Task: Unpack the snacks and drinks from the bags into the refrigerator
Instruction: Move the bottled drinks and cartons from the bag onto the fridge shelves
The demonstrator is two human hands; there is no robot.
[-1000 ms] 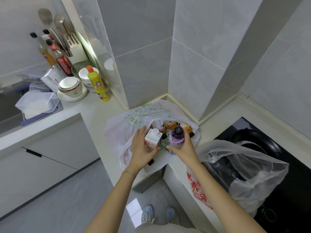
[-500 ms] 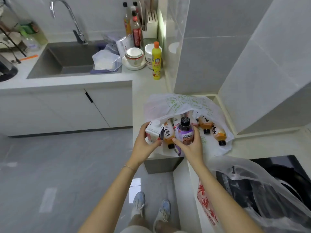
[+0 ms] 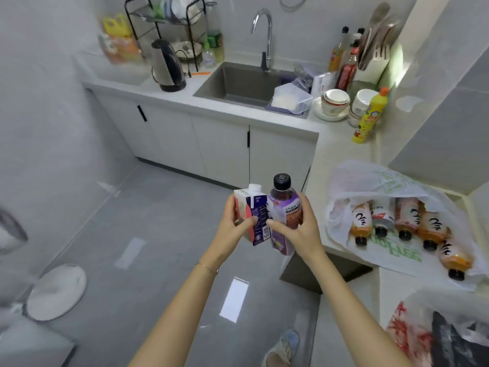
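My left hand (image 3: 232, 229) grips a small white, pink and blue drink carton (image 3: 254, 213) with a white cap. My right hand (image 3: 299, 231) grips a purple-labelled bottle (image 3: 285, 215) with a black cap. Both are held upright, side by side, out over the grey floor, left of the counter. On the counter to the right lies a white plastic bag (image 3: 370, 178) with green print, open, with several orange drink bottles (image 3: 431, 223) lying in it, caps towards me. A second bag (image 3: 412, 332) with red print sits at the lower right. No refrigerator is visible.
The white counter (image 3: 333, 154) runs back to a sink (image 3: 243, 83) with a tap, a kettle (image 3: 169, 67), a dish rack, stacked bowls (image 3: 334, 100), sauce bottles and a yellow dish-soap bottle (image 3: 369, 117). White cabinets stand below. A round white object (image 3: 57, 291) lies on the floor at left.
Both hands have lifted the carton and the purple bottle out of the white bag and off the counter. My view has swung left towards the sink and floor.
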